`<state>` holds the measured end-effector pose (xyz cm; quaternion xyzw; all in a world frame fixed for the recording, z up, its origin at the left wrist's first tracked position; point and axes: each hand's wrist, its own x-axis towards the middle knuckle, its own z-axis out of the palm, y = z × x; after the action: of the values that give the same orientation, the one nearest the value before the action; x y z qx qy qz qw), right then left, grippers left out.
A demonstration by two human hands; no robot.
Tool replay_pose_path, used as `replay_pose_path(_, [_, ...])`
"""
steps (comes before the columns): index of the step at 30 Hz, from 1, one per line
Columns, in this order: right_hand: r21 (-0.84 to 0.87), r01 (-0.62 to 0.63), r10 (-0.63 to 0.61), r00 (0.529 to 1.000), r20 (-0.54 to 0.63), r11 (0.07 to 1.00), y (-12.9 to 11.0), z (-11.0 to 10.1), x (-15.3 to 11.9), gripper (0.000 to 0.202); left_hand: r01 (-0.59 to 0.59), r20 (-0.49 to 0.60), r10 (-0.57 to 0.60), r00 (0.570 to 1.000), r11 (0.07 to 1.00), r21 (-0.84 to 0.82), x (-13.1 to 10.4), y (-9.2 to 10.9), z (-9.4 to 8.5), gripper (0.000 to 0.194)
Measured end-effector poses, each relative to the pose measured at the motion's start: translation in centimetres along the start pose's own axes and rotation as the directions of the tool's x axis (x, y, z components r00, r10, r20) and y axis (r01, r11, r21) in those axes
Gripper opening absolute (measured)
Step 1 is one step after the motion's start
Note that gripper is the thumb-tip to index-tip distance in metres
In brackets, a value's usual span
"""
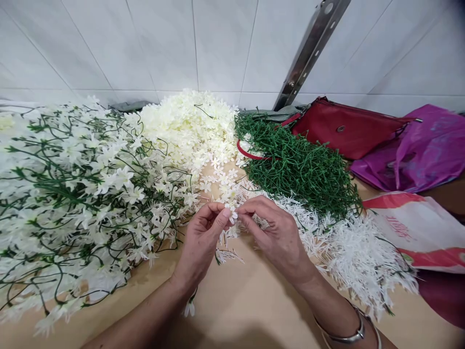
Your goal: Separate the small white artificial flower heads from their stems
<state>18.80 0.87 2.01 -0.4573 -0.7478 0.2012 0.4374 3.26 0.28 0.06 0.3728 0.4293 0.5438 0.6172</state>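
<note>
The left hand [205, 237] is pinching a small white flower [232, 215] between thumb and forefinger, and the right hand [274, 232] is meeting it from the other side, its thumb and forefinger closing together at the flower's edge. The fingertips of both are nearly touching. The flower is sitting between them, above the middle of the table [254, 291], while both forearms are reaching in from the near edge. Bracelets [359, 329] are circling the right forearm.

Just beyond the fingers, loose petals [192, 121] are spreading over the table and rising into a cream-white heap near the tiled wall [163, 43]. To the left, a large mass of sprays [123, 179] is lying tangled, its green stalks pointing many ways. Beyond the right hand, a pile of green stems [305, 167] is resting, and white tufts [359, 257] are stretching along its near side. A red bag [348, 128] is leaning behind the stems, its strap [250, 152] looping over them. A purple bag [432, 145] is lying beside it, and a white-and-red bag [417, 232] is lying nearer, at the right. A metal post [308, 53] is slanting against the wall.
</note>
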Motion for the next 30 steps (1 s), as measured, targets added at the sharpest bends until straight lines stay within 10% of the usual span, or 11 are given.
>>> replay_pose_path(10, [0.058,-0.147,0.149,0.989,-0.024,0.987,-1.8,-0.2,0.1,0.015,-0.172,-0.135,0.182,0.974,0.981,0.086,0.0,-0.1,0.3,0.020])
replay_pose_path(17, [0.255,-0.485,0.487,0.871,0.061,0.837,-1.3,0.8,0.0,0.014,-0.217,-0.013,0.222,0.975,0.964,0.154,-0.5,-0.5,0.4,0.006])
replay_pose_path(30, [0.417,-0.602,0.571,0.793,0.213,0.680,-0.9,0.2,0.5,0.021,-0.359,0.087,0.358,0.930,0.828,0.431,-0.3,-0.5,-0.3,0.006])
